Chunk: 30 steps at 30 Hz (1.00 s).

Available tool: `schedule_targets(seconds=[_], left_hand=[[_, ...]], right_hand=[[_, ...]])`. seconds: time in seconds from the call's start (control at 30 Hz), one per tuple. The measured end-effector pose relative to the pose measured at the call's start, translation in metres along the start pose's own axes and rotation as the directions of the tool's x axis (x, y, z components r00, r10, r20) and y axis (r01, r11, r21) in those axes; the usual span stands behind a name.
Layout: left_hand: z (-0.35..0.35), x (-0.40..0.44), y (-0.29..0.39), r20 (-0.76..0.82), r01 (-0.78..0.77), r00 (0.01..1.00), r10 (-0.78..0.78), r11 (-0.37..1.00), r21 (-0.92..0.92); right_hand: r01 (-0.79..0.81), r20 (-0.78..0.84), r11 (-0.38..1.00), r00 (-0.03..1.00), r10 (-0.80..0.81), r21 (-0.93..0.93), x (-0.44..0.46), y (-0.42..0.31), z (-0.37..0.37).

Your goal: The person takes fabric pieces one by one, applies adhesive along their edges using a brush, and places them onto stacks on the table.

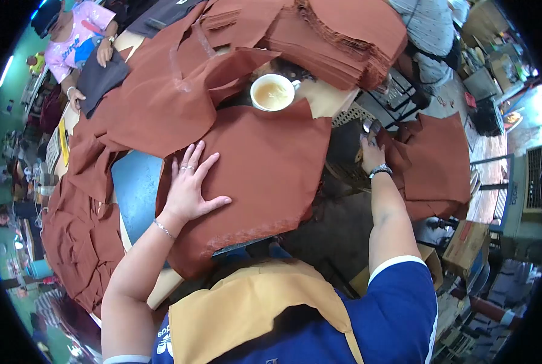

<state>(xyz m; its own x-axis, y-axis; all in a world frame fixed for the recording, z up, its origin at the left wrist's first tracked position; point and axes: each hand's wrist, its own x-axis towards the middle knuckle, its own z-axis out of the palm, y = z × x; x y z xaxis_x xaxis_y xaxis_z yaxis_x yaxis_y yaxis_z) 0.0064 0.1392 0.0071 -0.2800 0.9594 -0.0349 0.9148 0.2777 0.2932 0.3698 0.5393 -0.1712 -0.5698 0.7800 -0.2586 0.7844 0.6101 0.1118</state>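
Observation:
My left hand [191, 185] lies flat with fingers spread on a reddish-brown sheet of material [265, 164]. A whitish smear runs along the sheet's near edge. Under and beside the sheet shows a blue board [136, 191]. Beyond the sheet stands a white cup [272, 93] with a pale, creamy liquid in it. Off to the right, my right hand [373, 153] has its fingers curled beside a small shiny metal object [370, 126]; what they hold is too small to make out. More reddish-brown pieces [437, 161] hang just right of that hand.
A thick stack of reddish-brown pieces [343, 39] lies at the back of the table. Crumpled material [80, 242] hangs over the left side. Across the table, a person in a pink shirt [80, 36] handles a dark piece [103, 79]. A cardboard box [465, 247] sits at right.

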Motion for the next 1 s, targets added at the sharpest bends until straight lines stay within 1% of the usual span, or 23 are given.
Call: schedule_targets(seconds=[0.07, 0.2, 0.3, 0.33, 0.37, 0.4, 0.5, 0.6, 0.63, 0.67, 0.73, 0.77, 0.8, 0.83, 0.87, 0.9, 1.0], left_hand=[[-0.003, 0.0, 0.002, -0.005, 0.0, 1.0, 0.0, 1.0, -0.017], [-0.001, -0.001, -0.001, -0.029, -0.009, 1.0, 0.008, 1.0, -0.008], [0.001, 0.0, -0.001, -0.028, -0.01, 1.0, 0.01, 1.0, -0.018], [0.001, 0.0, -0.002, -0.033, -0.014, 0.999, 0.011, 0.997, -0.076], [0.0, 0.0, 0.0, -0.015, 0.004, 1.0, -0.004, 0.998, -0.058], [-0.002, 0.0, 0.001, 0.001, 0.021, 1.0, -0.021, 0.999, -0.038], [0.0, -0.001, 0.0, -0.033, 0.002, 0.999, -0.003, 1.0, -0.031], [0.002, -0.002, 0.0, -0.047, 0.0, 0.999, 0.0, 1.0, -0.019], [0.002, -0.002, -0.001, -0.059, -0.012, 0.998, 0.012, 1.0, -0.001], [0.006, -0.003, -0.006, -0.078, -0.019, 0.997, 0.02, 1.0, 0.007], [0.015, -0.009, -0.012, -0.145, 0.007, 0.989, -0.035, 0.981, -0.193], [0.018, -0.016, -0.012, -0.18, 0.061, 0.98, -0.087, 0.987, -0.149], [0.015, -0.026, -0.007, -0.204, 0.22, 0.952, -0.23, 0.973, -0.067], [0.012, -0.037, 0.001, -0.236, 0.374, 0.902, -0.361, 0.928, 0.009], [0.009, -0.049, 0.005, -0.278, 0.517, 0.832, -0.48, 0.853, 0.076], [0.014, -0.063, 0.001, -0.309, 0.634, 0.746, -0.59, 0.772, 0.055], [0.022, -0.097, -0.014, -0.204, 0.759, 0.643, -0.738, 0.65, 0.039]], right_hand=[[-0.027, -0.014, 0.998, 1.0, 0.028, 0.058, -0.001, 0.0, -0.008], [0.0, 0.071, 0.999, 0.997, 0.003, -0.046, -0.008, 0.012, -0.015], [-0.06, 0.112, 0.997, 0.992, 0.065, -0.045, -0.026, 0.027, -0.024], [-0.08, 0.129, 0.996, 0.988, 0.084, -0.041, -0.035, 0.032, -0.031], [-0.098, 0.079, 0.995, 0.992, 0.1, -0.022, -0.044, 0.037, -0.034], [-0.122, 0.073, 0.992, 0.99, 0.123, -0.02, -0.049, 0.044, -0.03], [-0.189, 0.034, 0.982, 0.981, 0.19, -0.027, -0.052, 0.063, -0.012], [-0.242, 0.157, 0.969, 0.96, 0.232, 0.047, -0.049, 0.062, 0.004], [-0.202, 0.153, 0.979, 0.969, 0.193, 0.041, -0.05, 0.061, 0.008], [-0.204, 0.12, 0.976, 0.974, 0.194, 0.082, -0.051, 0.062, 0.011], [-0.195, 0.059, 0.967, 0.98, 0.188, 0.166, -0.057, 0.05, 0.003], [-0.204, -0.012, 0.956, 0.977, 0.211, 0.211, -0.061, 0.044, -0.004], [-0.211, -0.078, 0.943, 0.968, 0.237, 0.257, -0.071, 0.034, -0.017], [-0.126, -0.237, 0.941, 0.949, 0.206, 0.313, -0.081, 0.029, -0.02], [-0.067, -0.309, 0.94, 0.934, 0.178, 0.336, -0.091, 0.024, -0.023], [-0.008, -0.38, 0.936, 0.913, 0.151, 0.353, -0.102, 0.014, -0.03], [0.186, -0.547, 0.887, 0.833, 0.085, 0.422, -0.141, -0.015, -0.043]])
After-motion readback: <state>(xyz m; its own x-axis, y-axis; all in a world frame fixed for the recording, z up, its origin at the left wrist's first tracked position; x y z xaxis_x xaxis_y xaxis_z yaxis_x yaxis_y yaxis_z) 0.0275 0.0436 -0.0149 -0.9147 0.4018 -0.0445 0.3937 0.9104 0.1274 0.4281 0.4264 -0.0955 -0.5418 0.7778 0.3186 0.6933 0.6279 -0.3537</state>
